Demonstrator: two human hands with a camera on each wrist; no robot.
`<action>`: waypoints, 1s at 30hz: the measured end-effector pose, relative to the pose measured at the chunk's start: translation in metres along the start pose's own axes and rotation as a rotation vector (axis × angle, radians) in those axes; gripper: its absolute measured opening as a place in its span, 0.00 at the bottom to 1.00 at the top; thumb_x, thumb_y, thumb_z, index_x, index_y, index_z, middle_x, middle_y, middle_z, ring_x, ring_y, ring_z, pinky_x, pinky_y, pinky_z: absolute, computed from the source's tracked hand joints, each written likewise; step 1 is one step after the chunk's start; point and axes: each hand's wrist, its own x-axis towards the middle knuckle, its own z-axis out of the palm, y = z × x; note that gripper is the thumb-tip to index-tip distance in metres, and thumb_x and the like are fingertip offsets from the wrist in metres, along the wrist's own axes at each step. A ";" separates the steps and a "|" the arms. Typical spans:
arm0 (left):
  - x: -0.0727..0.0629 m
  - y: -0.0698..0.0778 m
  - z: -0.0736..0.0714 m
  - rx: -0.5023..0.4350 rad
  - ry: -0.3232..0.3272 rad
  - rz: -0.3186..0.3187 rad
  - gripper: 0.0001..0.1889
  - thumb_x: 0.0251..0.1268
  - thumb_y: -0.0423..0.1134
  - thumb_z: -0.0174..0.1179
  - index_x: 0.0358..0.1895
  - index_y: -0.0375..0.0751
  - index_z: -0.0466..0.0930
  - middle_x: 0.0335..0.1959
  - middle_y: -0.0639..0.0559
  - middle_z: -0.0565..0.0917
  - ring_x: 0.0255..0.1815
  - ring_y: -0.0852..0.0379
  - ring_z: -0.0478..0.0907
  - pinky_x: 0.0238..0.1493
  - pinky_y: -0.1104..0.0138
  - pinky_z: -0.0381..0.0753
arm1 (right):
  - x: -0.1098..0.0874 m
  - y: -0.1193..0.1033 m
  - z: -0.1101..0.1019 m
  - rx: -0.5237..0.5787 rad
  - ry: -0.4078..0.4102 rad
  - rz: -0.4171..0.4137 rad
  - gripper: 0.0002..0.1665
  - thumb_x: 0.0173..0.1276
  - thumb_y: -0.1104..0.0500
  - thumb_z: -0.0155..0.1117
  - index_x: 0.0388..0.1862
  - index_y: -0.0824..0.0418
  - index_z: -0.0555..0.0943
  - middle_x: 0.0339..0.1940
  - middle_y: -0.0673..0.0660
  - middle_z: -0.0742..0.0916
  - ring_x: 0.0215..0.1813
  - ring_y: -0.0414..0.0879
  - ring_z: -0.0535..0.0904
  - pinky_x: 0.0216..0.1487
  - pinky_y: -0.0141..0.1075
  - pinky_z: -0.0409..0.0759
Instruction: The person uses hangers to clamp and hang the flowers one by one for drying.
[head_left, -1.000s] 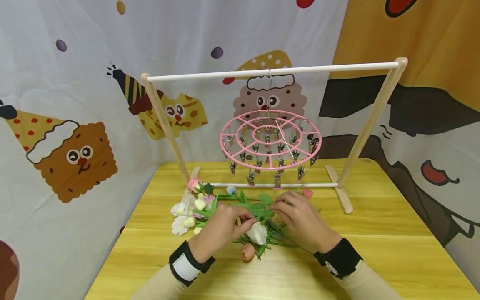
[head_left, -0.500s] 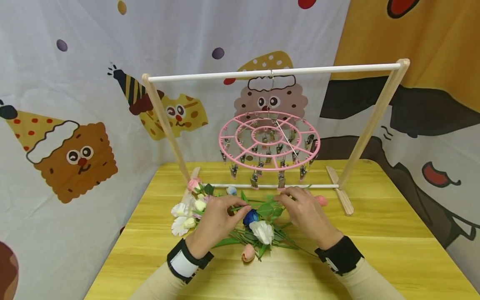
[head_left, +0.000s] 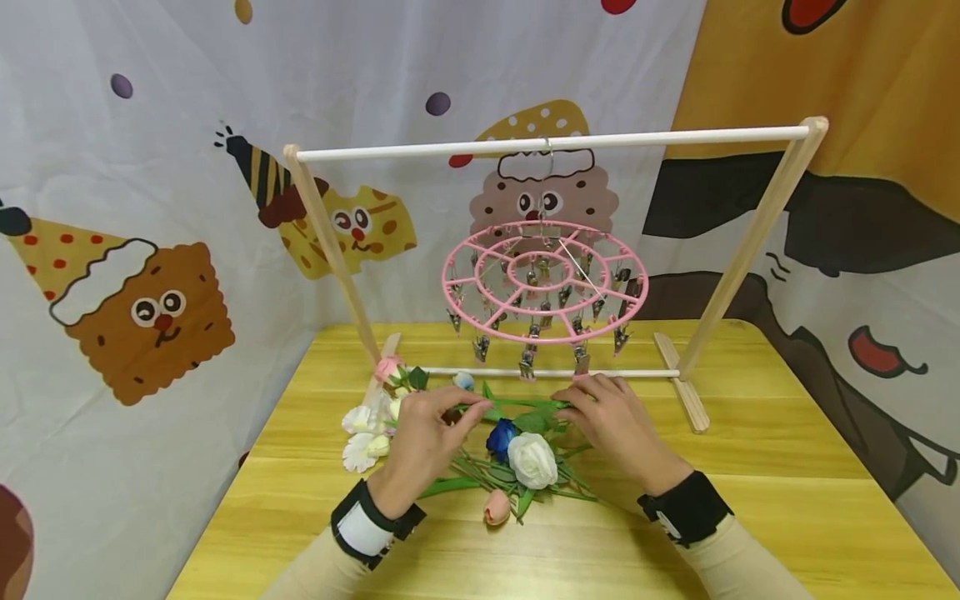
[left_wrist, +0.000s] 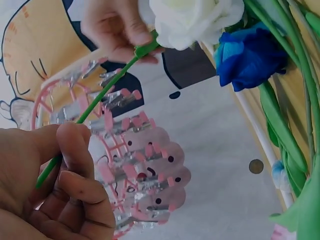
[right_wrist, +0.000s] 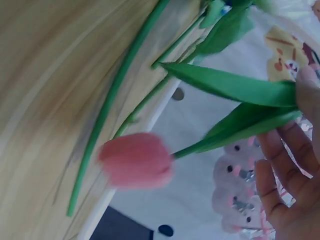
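Observation:
My left hand (head_left: 423, 437) pinches a thin green stem (left_wrist: 107, 89) between thumb and fingers. The stem runs across to my right hand (head_left: 618, 429), whose thumb and fingers hold the green leaves (right_wrist: 235, 90) of a pink tulip (right_wrist: 137, 161). The tulip's head hangs past the right hand, blurred in the right wrist view and hidden in the head view. Below the hands, a white rose (head_left: 533, 460) and a blue rose (head_left: 501, 439) lie on the pile of stems. A peach tulip (head_left: 497, 507) lies in front of them.
A pink round clip hanger (head_left: 543, 340) with several metal clips hangs from the white rod (head_left: 420, 151) of a wooden rack. White petalled flowers (head_left: 362, 451) and a pink rose (head_left: 389, 368) lie at the left on the wooden table (head_left: 675, 533).
Both hands have moved apart, the left going left and the right going right, with the stem drawn out between them. The blue rose has come into view, and the white rose has shifted right.

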 end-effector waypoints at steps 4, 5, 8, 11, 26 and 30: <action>0.000 -0.002 -0.003 -0.006 0.012 -0.025 0.04 0.80 0.40 0.79 0.46 0.46 1.00 0.32 0.53 0.95 0.23 0.71 0.80 0.25 0.77 0.80 | -0.008 0.010 -0.001 0.019 -0.039 0.071 0.23 0.63 0.61 0.93 0.55 0.56 0.92 0.52 0.57 0.94 0.54 0.57 0.92 0.53 0.56 0.90; 0.000 -0.003 -0.003 -0.008 0.011 -0.032 0.04 0.81 0.40 0.78 0.47 0.46 1.00 0.32 0.53 0.95 0.23 0.71 0.80 0.25 0.77 0.80 | -0.009 0.012 -0.001 0.031 -0.044 0.085 0.22 0.64 0.62 0.92 0.55 0.56 0.92 0.53 0.57 0.94 0.54 0.57 0.92 0.53 0.56 0.90; -0.001 -0.005 -0.003 -0.024 0.002 -0.055 0.04 0.81 0.40 0.78 0.47 0.46 0.99 0.33 0.53 0.95 0.23 0.71 0.82 0.26 0.76 0.82 | -0.013 0.017 -0.003 0.052 -0.044 0.105 0.21 0.67 0.66 0.90 0.55 0.56 0.91 0.53 0.57 0.95 0.54 0.57 0.93 0.53 0.55 0.90; -0.003 -0.007 -0.003 -0.087 0.000 -0.106 0.04 0.80 0.40 0.79 0.49 0.47 0.99 0.32 0.52 0.95 0.22 0.69 0.84 0.24 0.74 0.84 | -0.016 0.020 -0.005 0.069 -0.022 0.091 0.22 0.65 0.67 0.90 0.55 0.57 0.92 0.54 0.58 0.95 0.54 0.58 0.94 0.54 0.56 0.92; -0.005 0.000 0.013 -0.645 -0.044 -0.329 0.12 0.81 0.34 0.77 0.61 0.42 0.95 0.51 0.38 0.97 0.48 0.53 0.99 0.52 0.61 0.99 | -0.004 0.004 -0.010 0.133 0.095 0.021 0.10 0.81 0.56 0.81 0.55 0.58 0.94 0.47 0.55 0.94 0.49 0.52 0.93 0.54 0.53 0.94; -0.004 0.009 0.022 -0.679 -0.045 -0.350 0.11 0.84 0.37 0.75 0.62 0.45 0.95 0.53 0.38 0.97 0.50 0.56 0.99 0.53 0.66 0.98 | -0.001 -0.003 -0.015 0.142 0.103 0.021 0.28 0.56 0.69 0.93 0.56 0.57 0.95 0.47 0.55 0.94 0.49 0.52 0.92 0.54 0.53 0.95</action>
